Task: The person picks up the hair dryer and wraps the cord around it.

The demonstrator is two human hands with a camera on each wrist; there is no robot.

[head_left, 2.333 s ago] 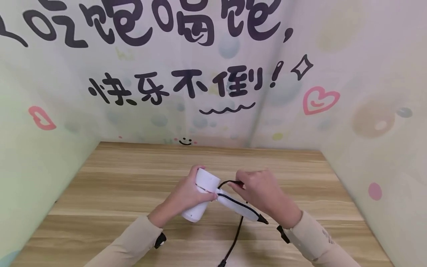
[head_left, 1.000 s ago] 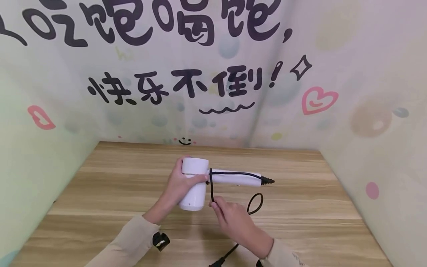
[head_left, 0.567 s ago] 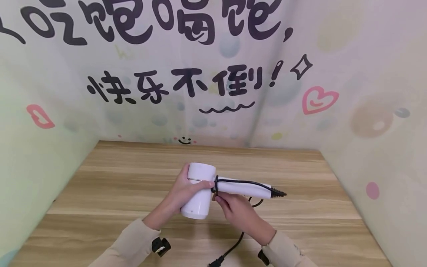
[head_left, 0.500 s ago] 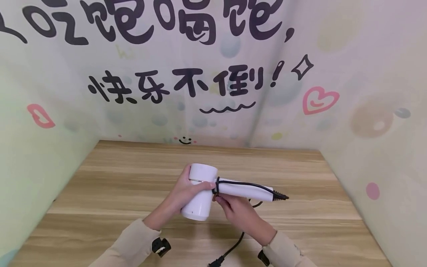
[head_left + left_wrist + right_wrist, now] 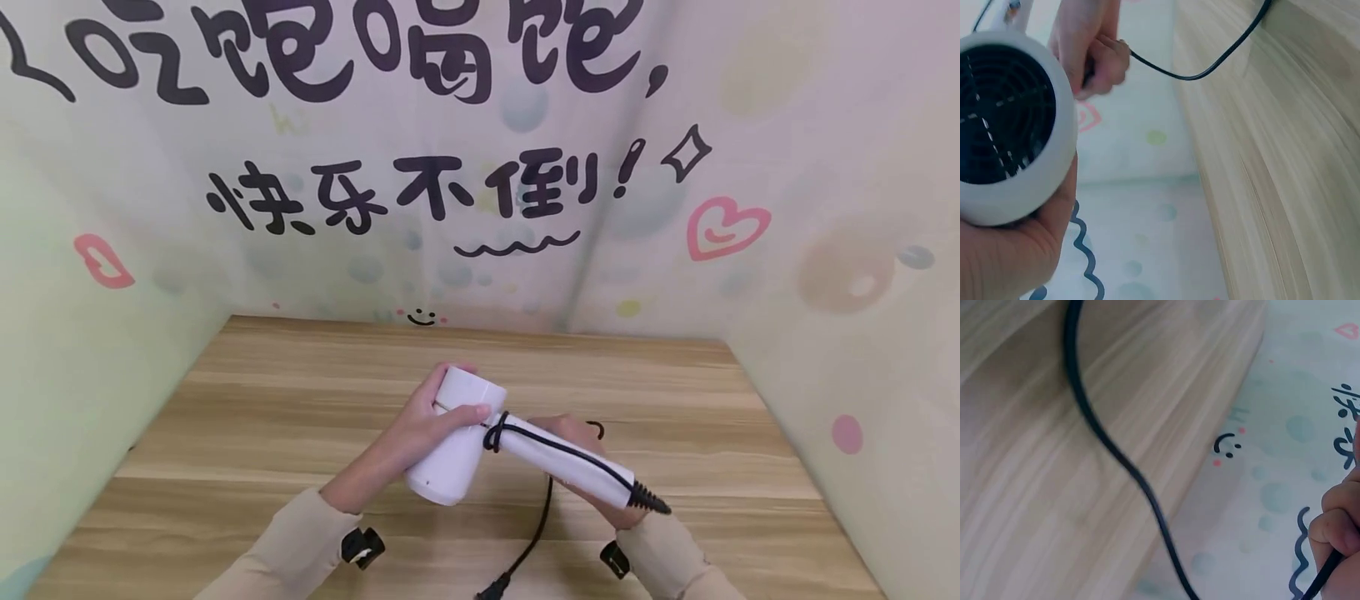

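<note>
A white hair dryer is held above the table by my left hand, which wraps round its barrel with the thumb near the handle joint. Its dark round grille faces the left wrist camera. The black cord runs along the handle and is looped round the handle's joint end. Partly hidden behind the handle is my right hand. In the right wrist view, curled fingers of that hand grip the cord. A free length of cord hangs down to a plug at the bottom of the head view.
The wood-grain table lies beneath both hands. Printed wall sheets with writing and hearts close it in at the back and sides. A black wrist device sits at the left cuff, another at the right.
My right hand drew the cord round the handle's joint end, from above it to below, then passed behind the handle. The dryer swung level, then its handle tilted down to the right again.
</note>
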